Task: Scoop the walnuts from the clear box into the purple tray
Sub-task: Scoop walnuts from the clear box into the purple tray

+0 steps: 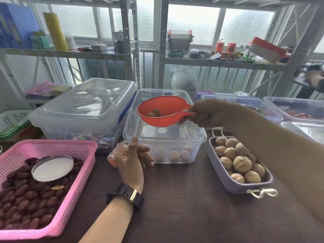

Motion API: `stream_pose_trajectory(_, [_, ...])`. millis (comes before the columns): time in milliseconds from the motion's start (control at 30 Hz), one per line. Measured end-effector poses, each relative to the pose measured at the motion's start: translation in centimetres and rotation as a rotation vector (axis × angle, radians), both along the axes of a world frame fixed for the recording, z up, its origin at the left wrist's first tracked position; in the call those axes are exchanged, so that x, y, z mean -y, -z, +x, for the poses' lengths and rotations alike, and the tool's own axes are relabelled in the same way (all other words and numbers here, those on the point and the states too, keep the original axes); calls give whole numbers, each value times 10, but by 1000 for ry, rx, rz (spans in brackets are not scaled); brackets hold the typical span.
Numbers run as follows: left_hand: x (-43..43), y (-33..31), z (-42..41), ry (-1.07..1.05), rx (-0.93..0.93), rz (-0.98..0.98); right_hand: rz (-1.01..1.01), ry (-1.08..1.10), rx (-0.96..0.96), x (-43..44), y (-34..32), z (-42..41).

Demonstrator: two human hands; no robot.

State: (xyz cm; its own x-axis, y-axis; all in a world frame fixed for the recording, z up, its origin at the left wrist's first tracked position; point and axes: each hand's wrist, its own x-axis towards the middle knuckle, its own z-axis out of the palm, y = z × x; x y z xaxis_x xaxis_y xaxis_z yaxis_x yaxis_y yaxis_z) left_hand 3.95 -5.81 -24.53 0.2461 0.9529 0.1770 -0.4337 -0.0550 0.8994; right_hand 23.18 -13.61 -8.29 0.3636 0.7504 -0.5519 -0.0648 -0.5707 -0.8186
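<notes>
My right hand grips the handle of a red scoop, held above the open clear box. Two walnuts lie in the scoop. A few more walnuts sit at the bottom of the clear box, near its front wall. The purple tray, to the right of the box, holds several walnuts, and my right forearm passes over its far side. My left hand rests against the box's front left corner, thumb up, fingers relaxed, holding nothing.
A pink basket of dark red dates with a round lid in it sits at the front left. A large lidded clear container stands behind it. More clear bins line the right. Metal shelving rises behind the table.
</notes>
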Motion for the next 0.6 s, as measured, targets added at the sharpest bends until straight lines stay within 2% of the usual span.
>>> stream_pose_trajectory(267, [1, 3, -2, 35, -2, 25, 94, 197, 141, 113, -41, 35])
stream_pose_trajectory(367, [9, 2, -2, 121, -51, 44, 62, 274, 246, 166, -43, 49])
stream_pose_trajectory(467, [24, 3, 1, 218, -117, 142, 38, 325, 336, 210, -38, 59])
stream_pose_trajectory(600, [36, 1, 6, 211, -158, 212, 30, 368, 321, 226, -31, 69])
